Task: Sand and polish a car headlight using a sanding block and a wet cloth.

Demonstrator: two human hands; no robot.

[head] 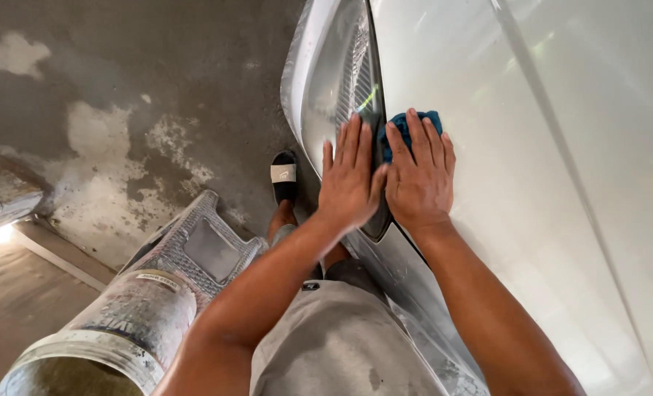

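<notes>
Stained concrete floor point(121, 88) lies at nine o'clock of a white car point(532, 147). Right hand point(419, 176), fingers flat, presses a blue cloth point(407, 125) onto the panel; left hand point(350, 180) lies spread, apparently empty, on the headlight point(334, 81).

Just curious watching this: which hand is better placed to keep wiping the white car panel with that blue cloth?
Probably the right hand: it presses the blue cloth flat on the white panel. The left hand lies bare on the headlight.

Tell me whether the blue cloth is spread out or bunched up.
Bunched up. The blue cloth shows only as a small wad past the fingertips of the right hand, which presses it flat against the white car panel.
</notes>
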